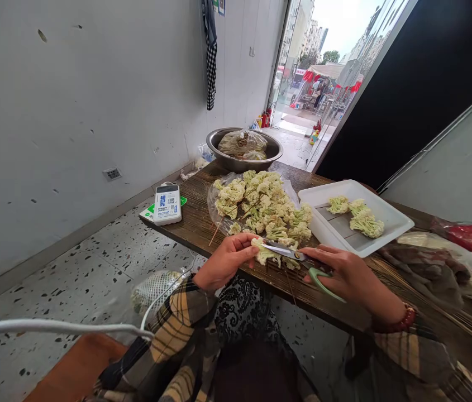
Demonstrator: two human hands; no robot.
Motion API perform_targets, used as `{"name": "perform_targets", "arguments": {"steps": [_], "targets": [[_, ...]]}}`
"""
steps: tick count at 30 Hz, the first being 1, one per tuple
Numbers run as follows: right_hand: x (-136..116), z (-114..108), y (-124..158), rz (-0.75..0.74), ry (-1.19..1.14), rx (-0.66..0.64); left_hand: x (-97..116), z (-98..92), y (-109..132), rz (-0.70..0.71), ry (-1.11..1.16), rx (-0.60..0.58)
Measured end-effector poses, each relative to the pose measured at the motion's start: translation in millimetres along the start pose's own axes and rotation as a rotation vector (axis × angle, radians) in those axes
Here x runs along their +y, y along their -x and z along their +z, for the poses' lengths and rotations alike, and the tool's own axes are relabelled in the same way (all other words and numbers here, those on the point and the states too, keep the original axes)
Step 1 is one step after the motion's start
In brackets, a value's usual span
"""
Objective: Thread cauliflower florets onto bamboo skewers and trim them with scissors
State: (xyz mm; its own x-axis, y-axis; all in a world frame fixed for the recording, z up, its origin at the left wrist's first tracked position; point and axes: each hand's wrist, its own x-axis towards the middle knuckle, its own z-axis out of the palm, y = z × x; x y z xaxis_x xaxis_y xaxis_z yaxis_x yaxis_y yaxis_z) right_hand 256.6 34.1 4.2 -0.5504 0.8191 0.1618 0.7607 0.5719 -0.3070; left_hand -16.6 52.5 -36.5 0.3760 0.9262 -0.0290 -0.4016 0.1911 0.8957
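My left hand (231, 258) pinches a cauliflower floret (266, 254) over the near edge of the table. In my right hand (340, 273) is a pair of scissors (288, 251) with green handles, its fingers wrapped round them. The blades lie across the floret, pointing toward my left fingers. Just beyond both hands, a pile of cauliflower pieces (267, 201) rests on a clear plastic bag. A white tray (347, 244) to the right of the pile holds several florets (366, 219). Thin brown sticks (215, 231) poke out near the pile.
On the dark wooden table (189, 209), a steel basin (244, 163) with bagged contents stands at the far end. A white payment speaker (167, 205) sits at the left edge. Plastic bags and a cloth (424, 268) lie at right. A white cable (93, 325) crosses the lower left.
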Motion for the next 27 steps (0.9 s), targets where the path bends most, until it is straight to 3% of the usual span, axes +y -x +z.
{"name": "perform_targets", "arguments": {"steps": [7,19,27], "targets": [[1.5,-3.6,1.2,-0.03,0.033,0.041,3.3,-3.7,0.2,0.013,0.019,0.051],[3.0,-3.4,5.1,0.019,-0.046,-0.066,0.2,-3.4,0.5,-0.015,0.035,0.022],[4.1,-4.9,5.5,0.023,-0.048,-0.056,1.0,-2.0,-0.4,-0.001,0.045,0.032]]}}
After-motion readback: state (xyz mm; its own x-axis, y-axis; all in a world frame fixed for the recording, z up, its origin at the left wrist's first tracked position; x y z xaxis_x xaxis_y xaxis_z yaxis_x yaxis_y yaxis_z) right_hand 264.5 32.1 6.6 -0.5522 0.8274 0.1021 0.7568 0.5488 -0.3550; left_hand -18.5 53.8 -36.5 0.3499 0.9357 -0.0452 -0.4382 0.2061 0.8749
